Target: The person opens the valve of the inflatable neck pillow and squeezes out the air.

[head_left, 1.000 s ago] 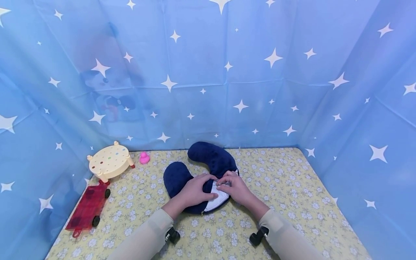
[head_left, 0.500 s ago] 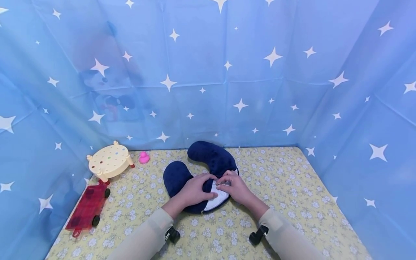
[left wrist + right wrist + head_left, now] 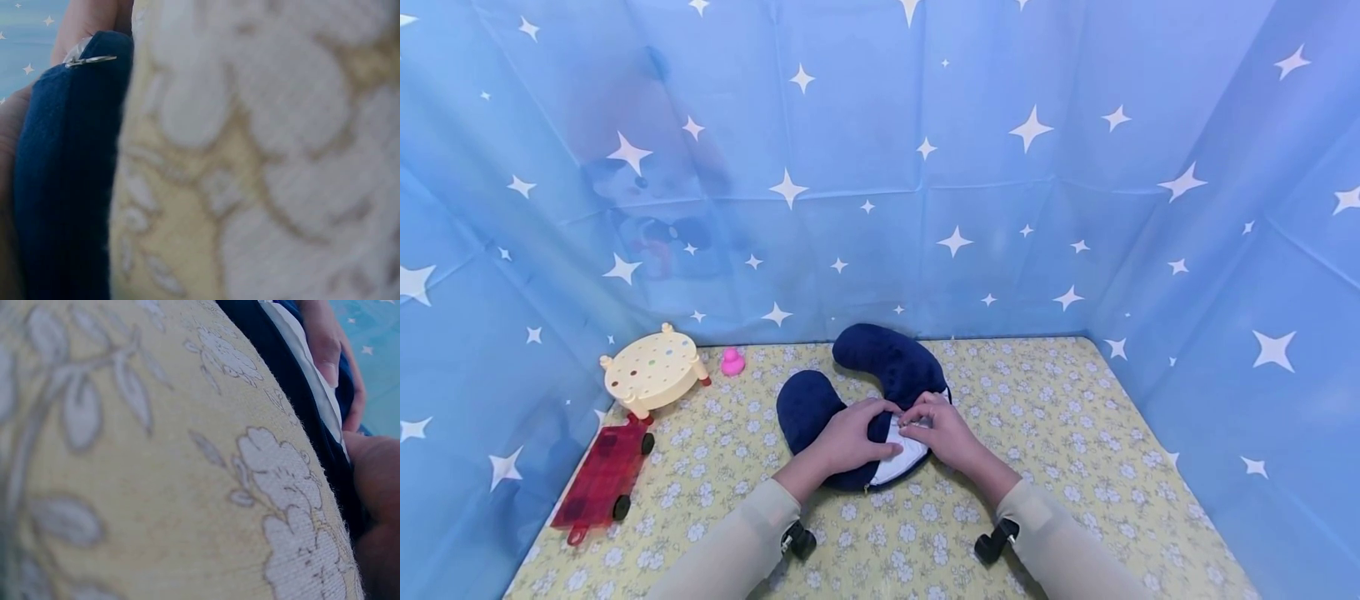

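A navy plush neck pillow [image 3: 891, 358] lies curved on the table, its cover unzipped along the near right side. White inner fabric [image 3: 901, 457] shows through the gap. My left hand [image 3: 853, 437] grips the pillow by the left side of the opening, thumb over the white fabric. At the other side, my right hand [image 3: 942, 429] has thumb and index finger pinched together at the white fabric; whatever lies between the tips is mostly hidden. A metal zipper pull [image 3: 90, 60] sits at the end of the opening in the left wrist view.
A cream toy table [image 3: 655, 372] with coloured dots stands at the left, beside a small pink toy [image 3: 733, 362]. Nearer on that side is a red translucent toy wagon [image 3: 601, 477] with black wheels. A blue star-patterned curtain [image 3: 865, 167] surrounds the flowered tabletop [image 3: 1045, 500].
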The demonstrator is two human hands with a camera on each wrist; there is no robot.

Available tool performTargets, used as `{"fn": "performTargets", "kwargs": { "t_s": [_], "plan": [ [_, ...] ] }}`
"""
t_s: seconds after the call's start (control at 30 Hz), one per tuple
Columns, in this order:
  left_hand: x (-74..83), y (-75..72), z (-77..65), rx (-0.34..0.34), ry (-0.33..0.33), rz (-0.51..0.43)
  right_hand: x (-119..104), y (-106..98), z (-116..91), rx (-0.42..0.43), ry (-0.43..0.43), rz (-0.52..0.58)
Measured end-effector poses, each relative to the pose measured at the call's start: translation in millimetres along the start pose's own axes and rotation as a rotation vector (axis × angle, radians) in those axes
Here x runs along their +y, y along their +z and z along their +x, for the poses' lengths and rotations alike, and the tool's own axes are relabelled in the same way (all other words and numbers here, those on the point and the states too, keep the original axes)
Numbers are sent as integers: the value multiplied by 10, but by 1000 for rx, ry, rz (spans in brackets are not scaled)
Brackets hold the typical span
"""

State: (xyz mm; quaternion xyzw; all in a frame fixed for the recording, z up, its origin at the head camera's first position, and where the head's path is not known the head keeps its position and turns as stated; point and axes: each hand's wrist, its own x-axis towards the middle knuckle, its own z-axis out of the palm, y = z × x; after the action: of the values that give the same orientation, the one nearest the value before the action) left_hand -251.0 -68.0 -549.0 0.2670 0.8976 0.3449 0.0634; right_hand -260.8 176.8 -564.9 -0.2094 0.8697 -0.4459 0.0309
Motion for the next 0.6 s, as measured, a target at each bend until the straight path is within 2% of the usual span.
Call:
{"fn": "performTargets", "kwargs": {
  "t_s": [0.6],
  "plan": [
    [-19, 11, 10, 5, 4, 9, -9, 11, 4, 2, -2, -14]
  ]
}}
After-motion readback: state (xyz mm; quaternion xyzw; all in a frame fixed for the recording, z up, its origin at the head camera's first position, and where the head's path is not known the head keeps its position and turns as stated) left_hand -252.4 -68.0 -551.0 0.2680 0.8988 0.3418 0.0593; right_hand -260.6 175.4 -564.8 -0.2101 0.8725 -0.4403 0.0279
